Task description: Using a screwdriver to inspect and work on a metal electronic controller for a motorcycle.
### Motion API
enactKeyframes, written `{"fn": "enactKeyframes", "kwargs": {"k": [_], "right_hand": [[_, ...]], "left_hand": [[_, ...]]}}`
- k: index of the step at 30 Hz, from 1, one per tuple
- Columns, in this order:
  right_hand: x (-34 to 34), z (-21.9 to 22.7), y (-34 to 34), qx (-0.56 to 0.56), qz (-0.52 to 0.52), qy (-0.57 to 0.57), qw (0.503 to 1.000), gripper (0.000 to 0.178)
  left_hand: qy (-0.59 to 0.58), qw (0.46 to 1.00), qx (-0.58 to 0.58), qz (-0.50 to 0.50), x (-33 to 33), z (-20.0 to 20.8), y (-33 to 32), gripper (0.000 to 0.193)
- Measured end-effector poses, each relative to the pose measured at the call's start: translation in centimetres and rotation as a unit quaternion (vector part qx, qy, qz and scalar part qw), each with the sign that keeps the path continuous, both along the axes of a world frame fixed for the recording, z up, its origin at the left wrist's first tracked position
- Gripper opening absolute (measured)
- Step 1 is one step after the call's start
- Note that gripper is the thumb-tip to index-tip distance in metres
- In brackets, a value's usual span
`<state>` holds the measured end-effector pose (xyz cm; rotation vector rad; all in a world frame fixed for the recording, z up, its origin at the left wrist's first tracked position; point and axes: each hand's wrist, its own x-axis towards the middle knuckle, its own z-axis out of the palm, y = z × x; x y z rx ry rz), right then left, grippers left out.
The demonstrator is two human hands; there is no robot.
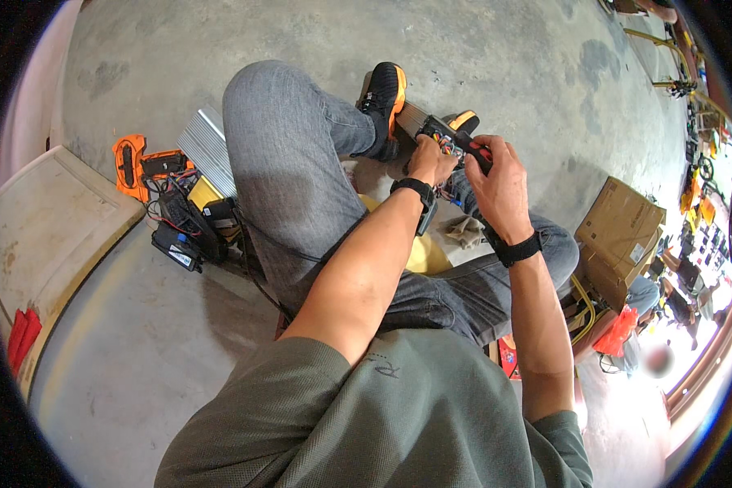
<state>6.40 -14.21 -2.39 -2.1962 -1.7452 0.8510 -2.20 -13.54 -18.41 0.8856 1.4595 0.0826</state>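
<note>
Between my knees, my left hand (433, 161) is closed round a dark housing (437, 128) with a bundle of coloured wires (447, 145) showing at its side. My right hand (500, 183) is closed on a screwdriver with a red-and-black handle (481, 153). The handle points toward the housing, close to the left fingers. Its tip cannot be made out. A greyish cloth or glove (464, 232) lies just below the hands, near something yellow (428, 255) between my legs.
Left of my leg lie an orange-and-black frame (132, 167), a ribbed silver metal part (206, 145) and black wired parts (189, 224). A worn pale board (65, 220) with red cloth (24, 337) stands far left. A cardboard box (622, 228) sits at right, near another person's leg (644, 294).
</note>
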Motion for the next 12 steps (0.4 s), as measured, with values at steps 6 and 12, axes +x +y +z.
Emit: {"fn": "enactKeyframes", "kwargs": {"k": [6, 12], "right_hand": [[-0.2, 0.18, 0.19, 0.008, 0.005, 0.002, 1.0, 0.026], [-0.17, 0.16, 0.26, 0.006, 0.005, -0.005, 1.0, 0.026]], "left_hand": [[-0.005, 1.0, 0.014, 0.02, 0.13, -0.75, -0.32, 0.07], [0.0, 0.999, 0.034, 0.006, 0.25, -0.85, -0.36, 0.071]]}}
